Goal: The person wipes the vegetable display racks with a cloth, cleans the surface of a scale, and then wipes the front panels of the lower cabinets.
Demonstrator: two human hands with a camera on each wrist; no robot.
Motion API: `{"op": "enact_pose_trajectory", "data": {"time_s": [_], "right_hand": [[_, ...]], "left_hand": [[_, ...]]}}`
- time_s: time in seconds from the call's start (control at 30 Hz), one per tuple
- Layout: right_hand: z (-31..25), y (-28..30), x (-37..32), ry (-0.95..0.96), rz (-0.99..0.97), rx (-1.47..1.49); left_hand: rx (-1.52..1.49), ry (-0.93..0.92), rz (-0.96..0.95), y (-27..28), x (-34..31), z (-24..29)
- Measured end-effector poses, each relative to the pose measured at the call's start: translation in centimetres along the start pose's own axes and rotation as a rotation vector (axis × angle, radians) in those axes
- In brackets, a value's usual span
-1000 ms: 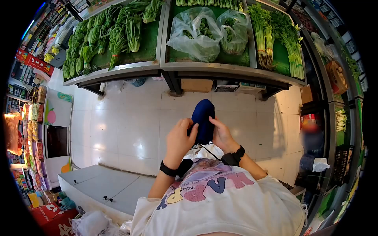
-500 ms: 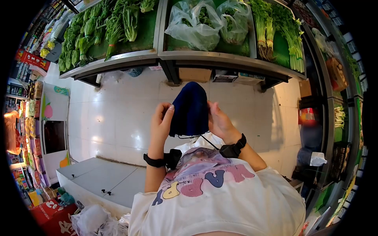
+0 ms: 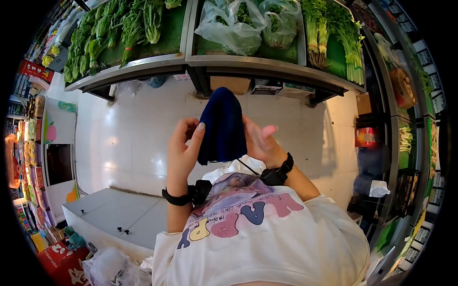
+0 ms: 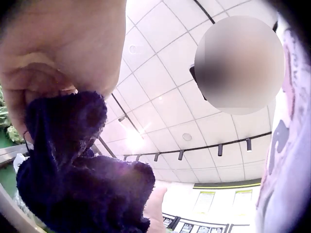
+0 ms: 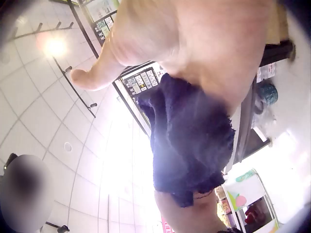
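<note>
A dark blue, fuzzy-edged cloth [image 3: 223, 126] hangs in folds between the two hands in the head view, rounded at its far end. My left hand [image 3: 183, 145] pinches its left edge between thumb and curled fingers. On the other side, my right hand [image 3: 265, 143] lies against the cloth with the palm turned up, its thumb sticking out away from the fabric. The right wrist view shows that thumb [image 5: 87, 78] straight and off the cloth, while the other fingers are hidden behind the fabric. Ragged lower edges of the cloth [image 4: 87, 194] fill the left wrist view's lower left.
Ahead stands a metal-edged vegetable stand [image 3: 267, 71] with leafy bunches [image 3: 98, 35] and bagged greens [image 3: 234, 28]. Pale floor tiles [image 3: 129, 128] lie beneath the hands. A white cabinet [image 3: 112, 217] is at the left, shelves with a black crate [image 3: 406, 193] at the right.
The cloth has gone from a narrow bundle to a wider spread as the hands moved apart. My right thumb has come off it. The head view has shifted slightly.
</note>
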State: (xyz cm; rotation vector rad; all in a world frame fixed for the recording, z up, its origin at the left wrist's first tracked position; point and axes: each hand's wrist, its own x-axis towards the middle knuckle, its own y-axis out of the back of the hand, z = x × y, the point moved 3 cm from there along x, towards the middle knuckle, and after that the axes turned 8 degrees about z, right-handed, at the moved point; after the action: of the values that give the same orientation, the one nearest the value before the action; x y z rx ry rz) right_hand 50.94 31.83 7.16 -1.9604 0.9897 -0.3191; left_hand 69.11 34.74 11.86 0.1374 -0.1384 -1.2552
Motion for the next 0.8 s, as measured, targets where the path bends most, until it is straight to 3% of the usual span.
{"op": "enact_pose_trajectory", "data": {"time_s": [0.13,0.33,0.43,0.47,0.57,0.8], "right_hand": [[0.1,-0.2,0.3,0.027,0.006,-0.005],[-0.5,-1.4,0.8,-0.015,0.198,-0.207],[-0.6,-1.4,0.9,0.008,0.222,-0.223],[-0.6,-1.4,0.9,0.013,0.222,-0.228],[-0.5,-1.2,0.8,0.03,0.223,-0.249],[-0.8,-0.8,0.6,0.066,0.249,-0.283]], "left_hand": [[0.187,-0.159,0.034,0.0,-0.5,1.4],[0.573,-0.176,-0.091,0.4,-0.3,3.9],[0.71,-0.428,0.089,0.0,0.3,6.0],[0.755,-0.498,0.068,-0.4,0.5,6.6],[0.78,-0.716,-0.007,-1.4,1.5,6.5],[0.746,-0.786,-0.052,-2.5,2.4,6.1]]}}
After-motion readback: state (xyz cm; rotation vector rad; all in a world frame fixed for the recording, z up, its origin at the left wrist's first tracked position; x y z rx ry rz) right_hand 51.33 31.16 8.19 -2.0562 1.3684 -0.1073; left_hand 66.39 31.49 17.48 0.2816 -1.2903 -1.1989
